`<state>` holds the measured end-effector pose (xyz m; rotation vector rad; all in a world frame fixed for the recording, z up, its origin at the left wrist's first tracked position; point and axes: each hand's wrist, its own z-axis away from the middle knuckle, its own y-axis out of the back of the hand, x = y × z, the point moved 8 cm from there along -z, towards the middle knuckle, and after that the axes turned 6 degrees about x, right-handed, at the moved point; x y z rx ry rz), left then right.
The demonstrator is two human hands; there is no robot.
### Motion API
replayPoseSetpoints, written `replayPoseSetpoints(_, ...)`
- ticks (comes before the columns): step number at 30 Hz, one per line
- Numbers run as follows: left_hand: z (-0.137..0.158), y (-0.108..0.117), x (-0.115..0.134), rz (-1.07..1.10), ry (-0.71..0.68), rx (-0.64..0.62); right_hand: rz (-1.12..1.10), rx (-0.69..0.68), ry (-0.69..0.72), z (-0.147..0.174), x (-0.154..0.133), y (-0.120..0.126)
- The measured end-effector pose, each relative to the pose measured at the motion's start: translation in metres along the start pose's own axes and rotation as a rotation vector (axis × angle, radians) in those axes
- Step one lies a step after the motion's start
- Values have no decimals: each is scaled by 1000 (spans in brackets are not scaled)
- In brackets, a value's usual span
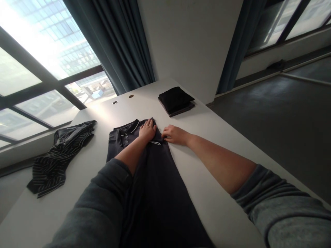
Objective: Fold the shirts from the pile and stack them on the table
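A long dark garment (157, 179) lies spread on the white table, running from the middle of the view to its bottom edge. White piping and a few round buttons or eyelets show near its far end, which looks like a polo collar and a short sleeve. My left hand (147, 131) rests flat on that far end, fingers stretched out. At the right edge of the cloth, my right hand (174, 134) has its fingers closed in a pinch on the garment's edge. My left forearm and sleeve hide part of the garment's left side.
A folded stack of black clothes (176, 100) sits near the table's far right edge. To the left lies a crumpled black-and-white striped garment (62, 151). The white table (207, 172) has two round cable holes by the window. Blue curtains (116, 44) hang behind it.
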<state>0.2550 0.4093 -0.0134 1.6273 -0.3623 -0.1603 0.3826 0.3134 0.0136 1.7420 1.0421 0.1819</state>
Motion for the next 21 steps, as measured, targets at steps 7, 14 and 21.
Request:
replayPoseSetpoints(7, -12, -8, -10, 62, 45, -13, -11, 7, -5, 2, -1, 4)
replayPoseSetpoints(14, 45, 46, 2, 17, 26, 280, -6, -19, 52, 4, 1, -2)
replayPoseSetpoints(21, 197, 53, 84, 52, -526, 50, -10, -58, 60, 4, 3, -1)
